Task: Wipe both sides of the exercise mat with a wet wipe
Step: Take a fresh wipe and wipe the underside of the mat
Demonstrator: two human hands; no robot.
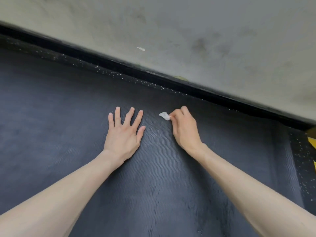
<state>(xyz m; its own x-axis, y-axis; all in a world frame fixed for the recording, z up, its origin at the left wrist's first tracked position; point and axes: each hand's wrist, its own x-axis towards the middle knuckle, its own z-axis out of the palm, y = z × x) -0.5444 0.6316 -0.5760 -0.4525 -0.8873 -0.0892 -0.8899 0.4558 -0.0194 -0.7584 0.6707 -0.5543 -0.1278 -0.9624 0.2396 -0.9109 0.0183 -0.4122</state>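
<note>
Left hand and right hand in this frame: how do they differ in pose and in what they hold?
The left hand lies flat, fingers spread straight; the right hand has curled fingers. The left hand holds nothing; the right hand pinches a small white wet wipe. Both are bare, over the dark exercise mat, near its far edge.

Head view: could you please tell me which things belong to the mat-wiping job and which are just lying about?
Job: exercise mat; wet wipe, pinched by the right hand; left hand, flat on the mat.
Lying about: white specks beside the mat; yellow marking at the right edge.
</note>
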